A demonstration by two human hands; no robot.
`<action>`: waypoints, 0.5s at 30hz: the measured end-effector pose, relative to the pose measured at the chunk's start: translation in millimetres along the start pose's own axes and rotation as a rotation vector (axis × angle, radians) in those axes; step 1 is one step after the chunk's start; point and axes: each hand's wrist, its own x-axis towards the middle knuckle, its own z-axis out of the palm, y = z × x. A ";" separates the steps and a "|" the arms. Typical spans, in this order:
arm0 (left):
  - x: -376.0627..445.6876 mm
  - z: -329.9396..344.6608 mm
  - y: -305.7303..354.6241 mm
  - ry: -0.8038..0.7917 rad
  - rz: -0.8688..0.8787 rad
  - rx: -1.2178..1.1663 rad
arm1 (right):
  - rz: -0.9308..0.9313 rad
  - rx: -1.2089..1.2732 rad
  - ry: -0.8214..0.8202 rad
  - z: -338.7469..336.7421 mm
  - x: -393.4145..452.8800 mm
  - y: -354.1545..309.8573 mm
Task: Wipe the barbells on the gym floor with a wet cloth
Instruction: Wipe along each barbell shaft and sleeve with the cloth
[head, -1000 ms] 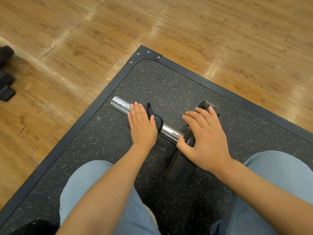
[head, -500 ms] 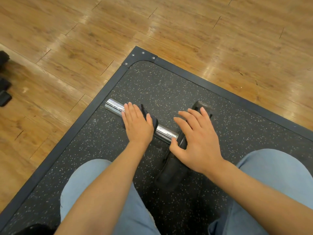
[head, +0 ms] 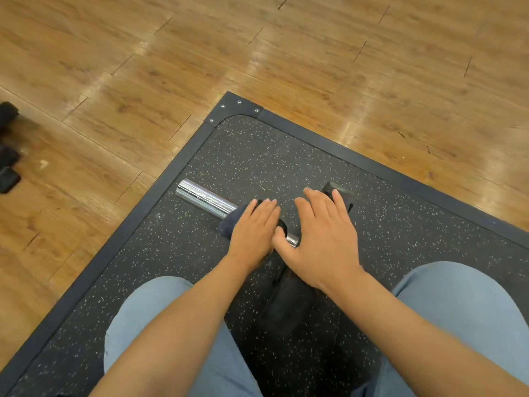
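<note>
Since the earlier frame, left hand (head: 253, 224) and dark cloth (head: 229, 222) have slid along the chrome barbell sleeve (head: 204, 199) toward the black plate (head: 289, 299). Left fingers curl over cloth; right hand (head: 323, 236) rests flat-fingered on plate, on speckled mat (head: 257, 156)

Bare mat (head: 257, 156) ahead — plate (head: 289, 305) rightward
</note>
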 end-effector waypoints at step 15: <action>-3.6 12.5 -24.9 0.163 -0.363 -0.088 | 0.001 0.039 0.107 8.2 1.5 0.6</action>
